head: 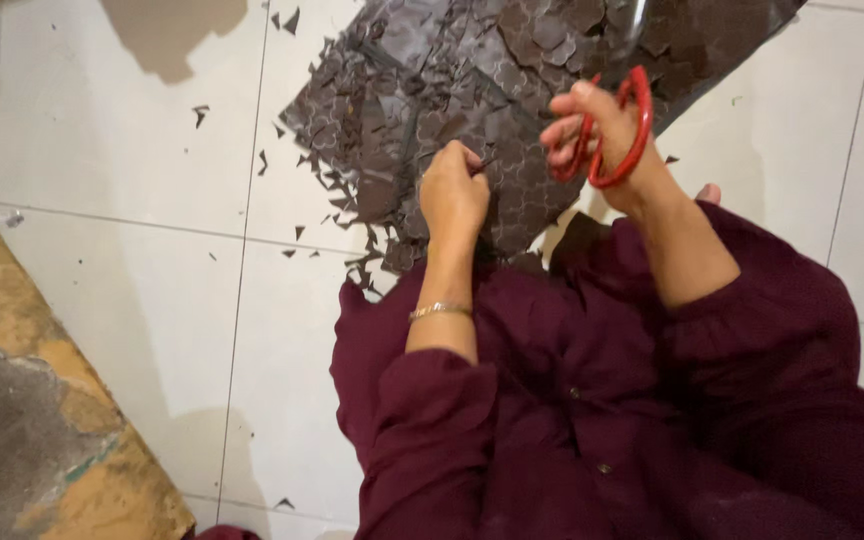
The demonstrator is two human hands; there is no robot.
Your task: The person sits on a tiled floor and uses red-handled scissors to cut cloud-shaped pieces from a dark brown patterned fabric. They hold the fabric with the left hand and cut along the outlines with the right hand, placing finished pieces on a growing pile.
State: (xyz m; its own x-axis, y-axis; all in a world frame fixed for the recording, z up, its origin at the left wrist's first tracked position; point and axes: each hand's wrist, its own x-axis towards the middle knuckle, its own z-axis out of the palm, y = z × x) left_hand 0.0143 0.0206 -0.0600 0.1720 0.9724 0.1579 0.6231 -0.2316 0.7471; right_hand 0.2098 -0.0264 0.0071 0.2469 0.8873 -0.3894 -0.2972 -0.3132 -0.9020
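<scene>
Clearly, the right hand [592,130] gripped red plastic-handled scissors [624,128], fingers closed through the loops, while the left hand [452,195] pinched the dark patterned sheet [512,60] above jagged scraps [352,190].

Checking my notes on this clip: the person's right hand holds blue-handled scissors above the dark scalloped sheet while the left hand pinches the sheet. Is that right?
Not quite: the head view shows red handles. The right hand holds red-handled scissors above the dark scalloped sheet while the left hand pinches the sheet.
</scene>
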